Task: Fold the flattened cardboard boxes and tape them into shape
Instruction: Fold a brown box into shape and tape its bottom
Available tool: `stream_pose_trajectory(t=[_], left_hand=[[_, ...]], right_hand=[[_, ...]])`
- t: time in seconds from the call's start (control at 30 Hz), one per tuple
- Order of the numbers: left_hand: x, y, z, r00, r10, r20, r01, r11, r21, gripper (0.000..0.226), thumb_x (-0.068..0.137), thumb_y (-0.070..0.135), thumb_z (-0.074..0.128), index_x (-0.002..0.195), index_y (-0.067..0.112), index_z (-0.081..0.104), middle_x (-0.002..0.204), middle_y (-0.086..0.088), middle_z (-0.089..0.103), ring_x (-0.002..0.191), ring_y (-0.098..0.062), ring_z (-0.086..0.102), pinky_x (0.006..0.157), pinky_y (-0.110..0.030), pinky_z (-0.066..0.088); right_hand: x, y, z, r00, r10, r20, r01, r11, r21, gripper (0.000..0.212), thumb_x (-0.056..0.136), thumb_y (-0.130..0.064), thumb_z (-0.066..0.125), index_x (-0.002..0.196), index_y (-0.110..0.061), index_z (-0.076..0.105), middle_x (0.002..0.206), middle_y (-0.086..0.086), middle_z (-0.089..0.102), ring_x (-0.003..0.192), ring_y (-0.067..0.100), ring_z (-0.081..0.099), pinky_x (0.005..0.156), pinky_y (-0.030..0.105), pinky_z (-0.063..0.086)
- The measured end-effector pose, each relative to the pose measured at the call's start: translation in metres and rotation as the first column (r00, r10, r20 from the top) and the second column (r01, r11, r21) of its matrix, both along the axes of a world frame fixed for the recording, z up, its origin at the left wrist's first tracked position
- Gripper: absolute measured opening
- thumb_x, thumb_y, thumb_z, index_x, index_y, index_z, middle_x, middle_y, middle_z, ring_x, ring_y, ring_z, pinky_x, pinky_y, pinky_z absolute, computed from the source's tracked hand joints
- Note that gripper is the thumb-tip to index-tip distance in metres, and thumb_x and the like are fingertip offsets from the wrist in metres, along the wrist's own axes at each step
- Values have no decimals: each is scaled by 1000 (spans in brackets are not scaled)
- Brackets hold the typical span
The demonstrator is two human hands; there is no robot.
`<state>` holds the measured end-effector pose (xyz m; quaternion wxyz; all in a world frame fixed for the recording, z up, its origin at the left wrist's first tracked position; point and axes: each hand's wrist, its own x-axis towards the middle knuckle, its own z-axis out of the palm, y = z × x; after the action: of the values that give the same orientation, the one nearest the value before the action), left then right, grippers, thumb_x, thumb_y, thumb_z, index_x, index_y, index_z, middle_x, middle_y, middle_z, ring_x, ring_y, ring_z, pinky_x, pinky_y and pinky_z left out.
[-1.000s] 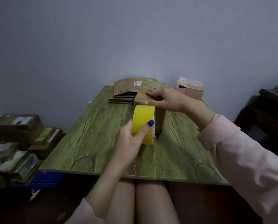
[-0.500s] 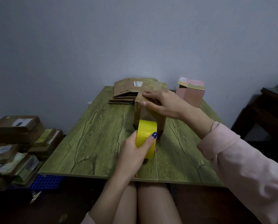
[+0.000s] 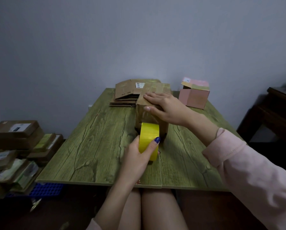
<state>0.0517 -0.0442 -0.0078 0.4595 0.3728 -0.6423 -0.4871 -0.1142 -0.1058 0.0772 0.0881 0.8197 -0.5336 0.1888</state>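
**Item: box under taping, one of several.**

- Box (image 3: 140, 119): brown, upright, mid-tabletop toward the far edge, top flaps folded shut.
- Right hand (image 3: 165, 106): fingers straight and together, flat on the box top; thumb pressed to the upper near face, apparently pinning a strip of tape.
- Tape (image 3: 149, 138): yellow roll, low against the box's near face.
- Left hand (image 3: 135, 157): fingers curled round the roll, blue-nailed thumb on its outer band.
- Flat boxes (image 3: 124, 97): stacked at the far edge, left of the box.
- Pink box (image 3: 194, 97): far right corner, lid ajar.
- Table (image 3: 92, 146): green wood grain.
- Floor pile (image 3: 14, 135): parcels beyond the left edge.

**Risks (judged).**
- A pull off-line would lay the strip skew or wrinkled.
- A pull harder than the right hand's press would tip the box or drag it toward the near edge.
- Lifting the thumb early could let the strip peel and the flaps spring open.

**Writing.** The top flat box reads roughly "M-10", seen inverted. White labels there, on the pink box and on the pile are too small to read.
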Motion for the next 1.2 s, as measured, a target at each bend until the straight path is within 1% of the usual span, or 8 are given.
stream_pose_trajectory(t=[0.23, 0.37, 0.47, 0.53, 0.7, 0.8, 0.9, 1.2], left_hand=[[-4, -1, -2, 999, 37, -8, -37, 999, -8, 30, 73, 52, 56, 86, 25, 61, 72, 6, 71, 72, -10, 68, 73, -33, 53], [-4, -1, -2, 993, 106, -56, -106, 994, -1, 27, 78, 39, 64, 97, 26, 52, 84, 8, 66, 74, -3, 62, 68, -21, 49], [-4, -4, -1, 991, 106, -82, -106, 994, 6, 32, 83, 20, 68, 106, 24, 47, 97, 3, 65, 82, -8, 63, 71, -22, 48], [-5, -6, 0, 991, 99, -88, -99, 995, 1, 35, 83, 17, 68, 108, 23, 45, 99, 3, 64, 84, -9, 62, 72, -24, 48], [-4, -12, 0, 988, 99, -121, -101, 995, -7, 38, 82, 12, 70, 108, 23, 44, 100, 4, 63, 83, -6, 61, 74, -24, 49], [-3, -10, 6, 983, 81, -166, -79, 997, 18, 33, 85, 10, 64, 111, 14, 45, 97, 5, 62, 81, -3, 61, 69, -17, 50], [-3, -11, 11, 977, 101, -185, -97, 995, 29, 27, 90, 10, 58, 113, 10, 46, 95, 4, 60, 78, 1, 59, 62, -10, 48], [7, -24, 23, 987, 130, -93, -130, 991, 15, 30, 87, 30, 63, 112, 18, 53, 100, 15, 55, 82, 13, 57, 75, -12, 46]], right_hand=[[-4, -5, -7, 998, -15, -65, 15, 1000, 2, 64, 92, -48, 47, 142, -8, 41, 147, 10, 42, 137, 28, 36, 113, 40, 27], [-9, 6, 11, 853, -15, 521, -147, 952, 268, 51, 100, -42, 36, 145, -18, 37, 147, 0, 42, 136, 9, 36, 113, 19, 22], [-21, 19, 19, 607, 3, 794, -53, 998, 36, 43, 103, -34, 31, 137, -15, 47, 130, -3, 57, 126, 4, 48, 106, 20, 34], [-35, 29, 19, 569, -2, 822, 105, 992, -70, 33, 101, -26, 41, 124, -12, 58, 113, -1, 67, 109, 2, 60, 95, 22, 44], [-88, 72, -21, 723, -460, 516, 498, 864, 73, 25, 95, -20, 54, 113, -6, 65, 103, 1, 67, 96, 13, 62, 76, 19, 40], [-116, 93, -53, 654, -746, 127, 691, 657, 301, 42, 96, -34, 50, 112, 3, 62, 114, 19, 65, 104, 32, 59, 83, 33, 43], [-127, 107, -74, 568, -814, -120, 790, 498, 357, 51, 96, -48, 44, 83, -1, 58, 97, 18, 64, 81, 29, 56, 66, 33, 42], [-126, 101, -75, 540, -836, 101, 784, 543, 302, 30, 93, -34, 56, 98, -5, 57, 95, 11, 61, 89, 31, 58, 68, 37, 47]])
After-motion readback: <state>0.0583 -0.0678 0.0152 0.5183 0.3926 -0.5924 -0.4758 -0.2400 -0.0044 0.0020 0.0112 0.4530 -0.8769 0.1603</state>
